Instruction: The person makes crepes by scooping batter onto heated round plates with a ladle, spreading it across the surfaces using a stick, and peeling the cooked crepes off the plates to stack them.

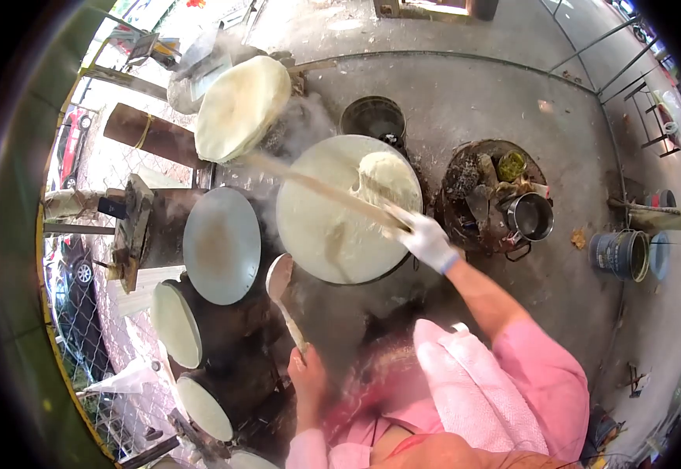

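My left hand (308, 374) is closed round the handle of a ladle (279, 280), whose bowl hangs between a grey round griddle (222, 246) and a large round vat of pale batter (309, 234). In a white glove, my right hand (425, 238) grips a long wooden stick (317, 186) that reaches across the vat toward the upper left. Near the stick's far end is a tilted round sheet of pale batter (243, 108), with steam about it. How the stick meets that sheet is blurred.
More round griddles with pale batter (176, 324) (204, 408) stand at the lower left. A dark bucket (373, 119) is behind the vat. Right of it, a round stand (465, 227) holds a metal pot (530, 216). Another bucket (620, 255) stands farther right.
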### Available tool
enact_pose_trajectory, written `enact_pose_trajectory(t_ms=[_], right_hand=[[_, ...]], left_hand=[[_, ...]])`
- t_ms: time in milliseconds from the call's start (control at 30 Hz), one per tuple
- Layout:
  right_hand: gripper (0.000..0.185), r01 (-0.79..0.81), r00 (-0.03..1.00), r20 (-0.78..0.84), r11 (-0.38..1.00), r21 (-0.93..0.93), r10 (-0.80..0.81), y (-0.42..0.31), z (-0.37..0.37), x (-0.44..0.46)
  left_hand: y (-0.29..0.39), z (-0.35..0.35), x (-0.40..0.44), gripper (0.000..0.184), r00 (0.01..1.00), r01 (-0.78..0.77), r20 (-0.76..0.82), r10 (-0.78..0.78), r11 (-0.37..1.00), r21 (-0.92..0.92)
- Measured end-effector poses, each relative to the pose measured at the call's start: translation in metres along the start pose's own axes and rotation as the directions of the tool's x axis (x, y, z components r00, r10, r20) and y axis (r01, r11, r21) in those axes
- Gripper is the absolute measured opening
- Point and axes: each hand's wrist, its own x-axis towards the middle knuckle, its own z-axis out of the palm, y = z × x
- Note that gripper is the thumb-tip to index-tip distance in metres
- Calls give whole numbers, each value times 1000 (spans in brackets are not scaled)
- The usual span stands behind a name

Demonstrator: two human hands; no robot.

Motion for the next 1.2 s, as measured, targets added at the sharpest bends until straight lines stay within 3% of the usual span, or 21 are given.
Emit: enact_pose_trajectory(t_ms=[67, 100, 133, 200, 233, 267, 333, 367, 433, 500, 533, 567, 667, 700, 800, 833, 900, 1000, 1133, 1167, 1200], right_hand=[[45, 35, 937, -330, 906, 423, 117, 40, 17, -52], [40, -293, 888, -95, 714, 636, 449, 44, 4, -80], [36, -568, 715, 197, 393, 723, 671, 44, -8, -99], [32, -767, 568, 401, 286, 574, 719, 36, -9, -115], [33, -734, 620, 458, 266, 625, 636, 32, -13, -119], [33, -694, 661, 399, 318, 646, 635, 25, -22, -116], [34, -607, 730, 270, 413, 679, 628, 21, -43, -102], [35, -628, 704, 260, 409, 662, 661, 30, -48, -99], [36, -682, 711, 346, 480, 552, 612, 36, -49, -92], [38, -685, 718, 397, 475, 553, 572, 26, -46, -96], [39, -670, 731, 393, 476, 570, 559, 26, -39, -104], [40, -653, 745, 384, 481, 585, 545, 25, -35, -111], [43, -588, 753, 149, 554, 589, 641, 17, -28, -145], [44, -512, 748, 65, 512, 690, 661, 35, -5, -162], [37, -672, 628, 170, 421, 609, 759, -26, 44, -160], [38, -663, 633, 250, 346, 664, 732, -38, 62, -153], [42, -644, 653, 352, 248, 724, 671, -60, 79, -144], [38, -594, 650, 173, 353, 723, 740, -67, 58, -133], [34, -661, 615, 151, 402, 634, 774, -57, 96, -140], [38, -721, 604, 335, 318, 615, 723, -79, 89, -136], [37, -694, 655, 391, 308, 651, 647, -79, 98, -131]], left_hand=[[2, 4, 4, 14, 999, 35, 12, -35, 998, -53], [4, 5, 8, 16, 1000, 19, 23, -18, 999, -50], [12, 10, 13, 17, 999, 36, 36, -34, 997, -75], [26, 21, 28, 16, 996, 62, 73, -53, 990, -128], [27, 23, 42, 13, 988, 100, 129, -84, 987, -124], [30, 24, 59, 13, 976, 135, 185, -113, 985, -111], [52, 37, 95, 12, 966, -52, 251, 61, 998, -42], [38, 45, 128, 11, 913, -343, 262, 314, 937, 74], [10, 75, 203, 11, 805, -538, 331, 492, 841, 61], [62, 103, 233, 12, 885, -208, 387, 260, 963, -171], [106, 119, 227, 13, 902, 64, 427, 63, 959, -277], [114, 134, 244, 15, 873, 68, 481, 87, 953, -295], [112, 164, 273, 17, 785, 108, 614, 86, 956, -273], [109, 170, 277, 18, 755, 124, 652, 75, 959, -254], [92, 157, 255, 17, 699, 272, 712, -72, 947, -172], [85, 151, 243, 17, 699, 332, 708, -101, 923, -195], [73, 134, 216, 17, 701, 445, 693, -167, 862, -242], [62, 115, 197, 17, 679, 635, 684, -267, 682, -363], [48, 127, 183, 18, 609, 768, 742, -281, 443, -463], [60, 134, 174, 18, 582, 805, 744, -328, 363, -470], [71, 138, 166, 18, 550, 835, 747, -374, 280, -474]])
